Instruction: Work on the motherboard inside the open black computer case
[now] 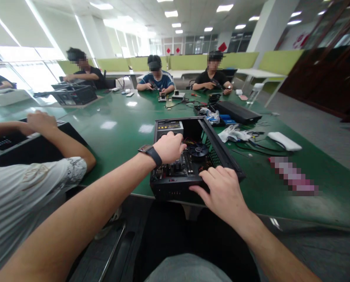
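Note:
An opened black computer case (179, 181) lies on the green table in front of me, its inside facing up. Within it are a power supply (170, 126) at the far left corner, a round black fan (197, 151) and a motherboard (176, 168). My left hand (169, 147), with a watch (151, 153) on its wrist, reaches over the interior beside the power supply. Its fingers are curled together, and what lies under them is hidden. My right hand (220, 184) grips the near right edge of the case, fingers over the rim and thumb against the outer face.
Gloves (233, 133), black cables (255, 147), a white pouch (284, 141) and a long black box (236, 112) lie to the right. A neighbour's arm (63, 141) rests over another case (40, 147) on my left. Other people work across the table (119, 113).

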Demonstrator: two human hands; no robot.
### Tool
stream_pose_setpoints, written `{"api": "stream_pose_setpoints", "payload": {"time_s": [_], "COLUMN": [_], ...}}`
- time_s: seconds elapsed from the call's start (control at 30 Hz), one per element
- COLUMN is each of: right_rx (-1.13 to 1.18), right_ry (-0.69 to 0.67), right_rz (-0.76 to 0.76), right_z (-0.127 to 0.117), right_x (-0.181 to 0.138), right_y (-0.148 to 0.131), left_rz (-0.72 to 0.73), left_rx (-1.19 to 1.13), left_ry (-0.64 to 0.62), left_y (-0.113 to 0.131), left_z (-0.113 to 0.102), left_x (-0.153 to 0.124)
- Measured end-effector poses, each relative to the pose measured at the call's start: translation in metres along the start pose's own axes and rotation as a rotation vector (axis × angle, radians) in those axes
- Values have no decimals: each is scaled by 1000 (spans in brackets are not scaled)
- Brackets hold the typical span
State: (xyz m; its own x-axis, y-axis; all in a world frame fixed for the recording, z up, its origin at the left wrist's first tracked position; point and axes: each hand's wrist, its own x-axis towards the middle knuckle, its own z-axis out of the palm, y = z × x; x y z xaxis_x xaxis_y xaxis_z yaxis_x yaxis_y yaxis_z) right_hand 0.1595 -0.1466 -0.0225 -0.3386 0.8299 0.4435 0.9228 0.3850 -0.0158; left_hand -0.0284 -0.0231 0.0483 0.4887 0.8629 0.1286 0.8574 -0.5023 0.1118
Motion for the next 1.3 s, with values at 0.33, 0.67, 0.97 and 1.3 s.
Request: {"api": "stream_pose_setpoints", "payload": {"time_s": [0.33,0.67,0.97,1.3], "right_rx": [178,195,203,187], "right_ry": [58,62,61,67], "right_rz": [27,57,74,73], "right_z": [-27,-29,-27,-26], "right_x": [-68,-75,-76,-76], "right_y": [-24,-28,-28,-28], "left_rz": [85,83,79,45], "left_rx": [241,319,338,350], "left_ry": [-396,-602,-612,-630], "left_y": [16,19,17,20], "left_z": [33,59,70,69], "left_x": [17,27,32,30]}}
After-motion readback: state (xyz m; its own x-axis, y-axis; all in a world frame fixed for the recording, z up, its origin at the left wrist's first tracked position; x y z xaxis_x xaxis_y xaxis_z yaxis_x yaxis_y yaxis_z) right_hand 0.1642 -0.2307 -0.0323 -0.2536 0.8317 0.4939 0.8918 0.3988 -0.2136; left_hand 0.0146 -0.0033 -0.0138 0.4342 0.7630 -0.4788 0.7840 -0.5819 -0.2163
